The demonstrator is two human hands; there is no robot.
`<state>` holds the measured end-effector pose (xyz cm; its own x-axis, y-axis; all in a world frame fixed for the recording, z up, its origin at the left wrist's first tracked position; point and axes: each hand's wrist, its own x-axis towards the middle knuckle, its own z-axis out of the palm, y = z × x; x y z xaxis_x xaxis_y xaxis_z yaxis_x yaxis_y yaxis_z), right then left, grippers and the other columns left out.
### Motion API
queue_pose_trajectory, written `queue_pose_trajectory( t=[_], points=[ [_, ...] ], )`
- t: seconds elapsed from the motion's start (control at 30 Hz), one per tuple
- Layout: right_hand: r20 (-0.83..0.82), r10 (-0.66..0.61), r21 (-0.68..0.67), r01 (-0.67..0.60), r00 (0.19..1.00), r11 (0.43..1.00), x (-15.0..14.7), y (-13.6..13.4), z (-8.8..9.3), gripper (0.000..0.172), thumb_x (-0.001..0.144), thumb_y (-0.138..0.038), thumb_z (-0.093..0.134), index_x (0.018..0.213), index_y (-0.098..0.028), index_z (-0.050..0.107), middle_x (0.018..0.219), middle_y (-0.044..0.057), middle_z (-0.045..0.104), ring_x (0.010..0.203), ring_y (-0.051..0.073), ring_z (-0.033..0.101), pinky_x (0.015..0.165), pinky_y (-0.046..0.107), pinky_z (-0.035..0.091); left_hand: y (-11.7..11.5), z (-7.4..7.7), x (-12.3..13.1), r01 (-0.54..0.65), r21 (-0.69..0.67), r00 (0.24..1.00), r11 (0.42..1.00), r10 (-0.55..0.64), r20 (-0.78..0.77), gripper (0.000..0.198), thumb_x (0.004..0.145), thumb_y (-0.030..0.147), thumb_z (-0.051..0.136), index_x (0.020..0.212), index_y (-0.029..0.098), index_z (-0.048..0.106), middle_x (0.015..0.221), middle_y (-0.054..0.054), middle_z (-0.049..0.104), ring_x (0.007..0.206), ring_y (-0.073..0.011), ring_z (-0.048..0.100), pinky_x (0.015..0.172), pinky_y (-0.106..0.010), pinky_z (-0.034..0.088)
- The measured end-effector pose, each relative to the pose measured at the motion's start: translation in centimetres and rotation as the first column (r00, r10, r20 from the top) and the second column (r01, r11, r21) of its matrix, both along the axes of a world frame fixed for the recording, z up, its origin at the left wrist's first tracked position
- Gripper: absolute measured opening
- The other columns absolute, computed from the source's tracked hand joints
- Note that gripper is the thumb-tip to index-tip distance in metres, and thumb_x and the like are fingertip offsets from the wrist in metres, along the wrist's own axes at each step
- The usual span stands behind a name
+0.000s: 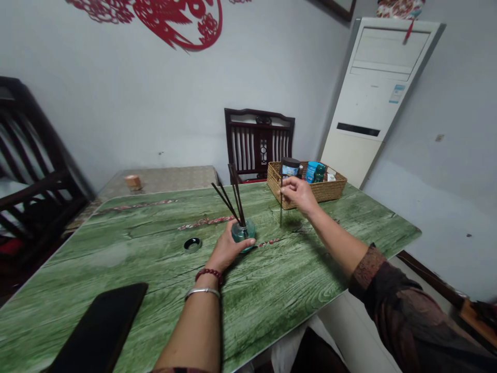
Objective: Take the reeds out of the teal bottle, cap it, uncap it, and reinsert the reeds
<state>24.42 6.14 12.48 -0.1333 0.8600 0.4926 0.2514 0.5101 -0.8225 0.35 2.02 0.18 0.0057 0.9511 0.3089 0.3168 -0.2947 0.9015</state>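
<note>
**Item 1:** a round teal glass diffuser bottle (243,233), upright on the green wood-grain table top (295,280), near the middle of the table. Several dark reed sticks (234,197) stand in its neck, fanned out and tilted.

**Item 2:** my left hand (229,247), around the bottle, fingers curled closely against the glass, holding it. On that wrist are a red bead bracelet (208,274) and a silver bangle (202,292).

**Item 3:** my right hand (297,196), raised to the right of the bottle, thumb and fingertips pinched narrowly on a single dark reed stick (280,215). The stick hangs upright, and I cannot tell whether its lower end touches the table. A dark patterned sleeve (404,305) covers that forearm.

**On the table:** a small black ring (192,244), just left of the bottle; a black flat slab (99,329), phone or tablet, I cannot tell which, at the near edge; a wicker basket (330,190) behind my right hand, holding a dark-lidded jar (290,168) and a blue container (310,171).

**Beyond:** a dark wooden chair (259,145) and a white floor-standing air conditioner (373,93).
</note>
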Motion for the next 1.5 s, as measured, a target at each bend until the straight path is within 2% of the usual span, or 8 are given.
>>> queue_pose_trajectory(
  t=[0.1, 0.2, 0.5, 0.73, 0.87, 1.0, 1.2, 1.5],
  points=[
    [-0.213, 0.18, 0.023, -0.179, 0.96, 0.983, -3.1, -0.7, 1.7, 0.021, 0.078, -0.036, 0.064, 0.088, -0.021, 0.054, 0.079, -0.001, 0.07, 0.057, 0.009, 0.059, 0.052, 0.02, 0.047, 0.1, -0.2, 0.0, 0.026, 0.007, 0.999, 1.0, -0.025, -0.02, 0.067, 0.057, 0.044, 0.083, 0.112, 0.018, 0.056, 0.107, -0.009, 0.067, 0.099, -0.0288, 0.064, 0.093, -0.047, 0.048],
    [-0.22, 0.216, 0.055, -0.209, 0.951, 0.976, -5.8, -1.3, 2.1, 0.021, 0.077, -0.036, 0.065, 0.087, -0.021, 0.054, 0.077, -0.002, 0.069, 0.056, 0.008, 0.058, 0.05, 0.019, 0.046, 0.0, -0.1, 0.0, 0.014, 0.011, 0.999, 1.0, -0.013, -0.035, 0.066, 0.057, 0.043, 0.083, 0.112, 0.018, 0.055, 0.108, -0.01, 0.066, 0.099, -0.0287, 0.064, 0.093, -0.046, 0.048],
    [0.023, 0.101, 0.066, -0.102, 0.995, 0.993, -8.8, -0.2, 0.1, 0.012, 0.075, -0.022, 0.065, 0.079, -0.021, 0.054, 0.067, -0.007, 0.058, 0.06, 0.01, 0.057, 0.057, 0.021, 0.044, -0.2, -0.1, 0.1, 0.036, 0.003, 0.999, 0.999, -0.036, -0.004, 0.065, 0.058, 0.04, 0.083, 0.112, 0.019, 0.054, 0.106, -0.008, 0.066, 0.098, -0.0269, 0.064, 0.091, -0.043, 0.049],
    [0.284, -0.041, 0.075, 0.021, 0.958, 0.997, -9.3, 0.0, -2.8, 0.01, 0.076, -0.018, 0.068, 0.073, -0.02, 0.059, 0.068, -0.005, 0.06, 0.068, 0.012, 0.057, 0.068, 0.024, 0.043, -0.1, -0.4, 0.0, 0.042, -0.001, 0.999, 0.999, -0.042, 0.018, 0.07, 0.057, 0.04, 0.084, 0.116, 0.019, 0.053, 0.108, -0.008, 0.066, 0.1, -0.027, 0.063, 0.093, -0.045, 0.048],
    [0.374, -0.069, 0.023, 0.065, 0.925, 0.998, -8.5, -0.7, -4.7, 0.008, 0.076, -0.021, 0.071, 0.08, -0.021, 0.064, 0.073, -0.003, 0.065, 0.072, 0.014, 0.059, 0.073, 0.026, 0.044, 0.1, -0.7, -0.1, 0.05, 0.008, 0.998, 0.999, -0.05, 0.025, 0.073, 0.057, 0.042, 0.085, 0.118, 0.019, 0.052, 0.109, -0.008, 0.065, 0.101, -0.0266, 0.062, 0.096, -0.045, 0.047],
    [0.318, -0.122, -0.027, 0.138, 0.94, 0.99, -5.5, -1.3, -7.8, 0.023, 0.077, -0.023, 0.071, 0.1, -0.022, 0.065, 0.082, -0.002, 0.069, 0.079, 0.016, 0.062, 0.078, 0.028, 0.045, -0.1, -0.6, -0.2, 0.055, -0.024, 0.998, 0.998, -0.054, 0.01, 0.072, 0.058, 0.043, 0.085, 0.118, 0.02, 0.052, 0.108, -0.007, 0.066, 0.1, -0.0263, 0.063, 0.096, -0.046, 0.047],
    [0.337, -0.147, -0.252, 0.24, 0.93, 0.937, -0.9, -2.3, -13.1, 0.014, 0.08, -0.016, 0.064, 0.093, -0.016, 0.07, 0.073, 0.0, 0.067, 0.069, 0.014, 0.06, 0.067, 0.024, 0.042, -0.9, 0.2, -0.1, 0.003, -0.062, 0.999, 0.998, -0.005, -0.046, 0.068, 0.061, 0.043, 0.083, 0.117, 0.02, 0.053, 0.111, -0.008, 0.066, 0.103, -0.0264, 0.063, 0.099, -0.045, 0.045],
    [0.164, -0.133, -0.266, 0.174, 0.977, 0.948, -0.8, -1.8, -14.4, 0.009, 0.083, -0.021, 0.064, 0.08, -0.018, 0.072, 0.075, 0.0, 0.071, 0.07, 0.013, 0.061, 0.065, 0.022, 0.039, -0.4, 0.2, 0.0, -0.1, -0.079, 0.992, 0.992, 0.093, -0.088, 0.069, 0.062, 0.043, 0.082, 0.119, 0.02, 0.052, 0.114, -0.009, 0.065, 0.106, -0.0246, 0.062, 0.099, -0.043, 0.046]
  ],
)
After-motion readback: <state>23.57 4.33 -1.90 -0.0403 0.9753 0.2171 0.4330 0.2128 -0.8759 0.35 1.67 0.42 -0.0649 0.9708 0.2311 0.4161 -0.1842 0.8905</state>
